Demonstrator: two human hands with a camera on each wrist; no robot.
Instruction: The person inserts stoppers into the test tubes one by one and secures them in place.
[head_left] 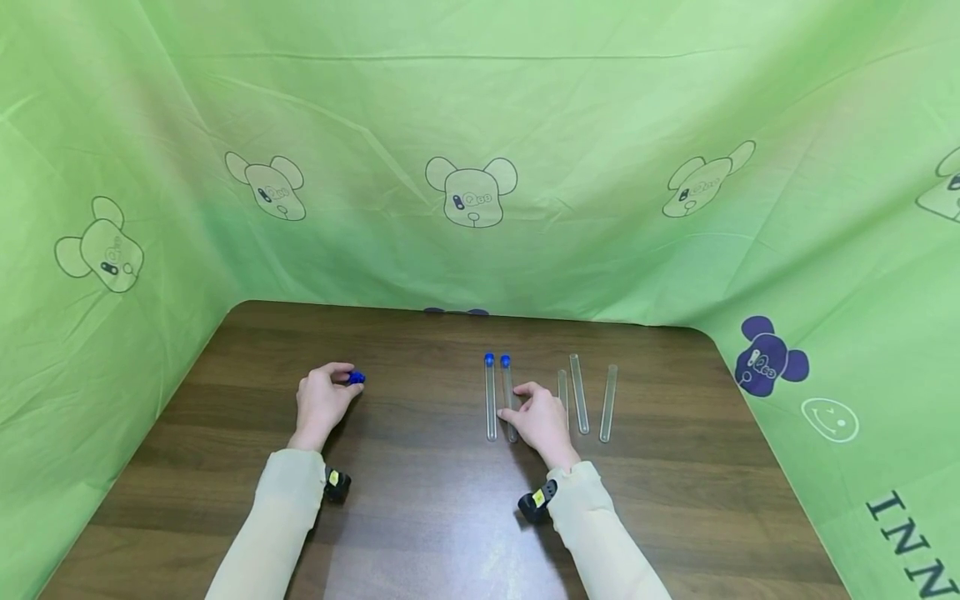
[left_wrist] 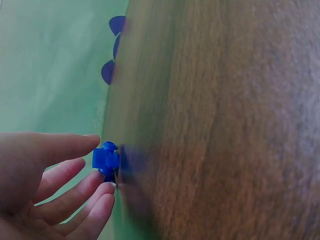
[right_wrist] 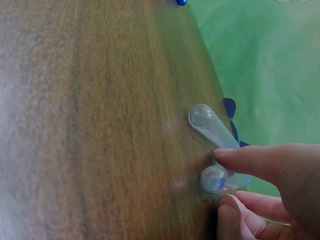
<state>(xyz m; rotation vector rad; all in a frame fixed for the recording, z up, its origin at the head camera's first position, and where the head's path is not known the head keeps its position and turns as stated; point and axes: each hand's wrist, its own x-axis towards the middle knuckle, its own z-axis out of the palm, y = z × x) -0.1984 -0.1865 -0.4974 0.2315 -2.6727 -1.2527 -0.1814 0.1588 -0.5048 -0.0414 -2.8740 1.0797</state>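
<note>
My left hand (head_left: 321,403) is at the left of the table. Its thumb and fingertips stand around a small cluster of blue caps (left_wrist: 106,159), which lies on the wood; a firm pinch does not show. Toward the right, my right hand (head_left: 542,421) has its thumb and fingers parted on either side of a clear test tube (right_wrist: 214,179) with a blue cap. The tube lies on the table, rounded end toward me. Beside it on the left lies another blue-capped test tube (head_left: 491,400), roughly parallel.
Right of the right hand lie three uncapped clear tubes: one tube (head_left: 562,387) partly behind the hand, a slightly tilted tube (head_left: 579,396), and a tube (head_left: 608,404) farthest right. A green printed cloth (head_left: 472,267) hangs around the brown wooden table (head_left: 427,517).
</note>
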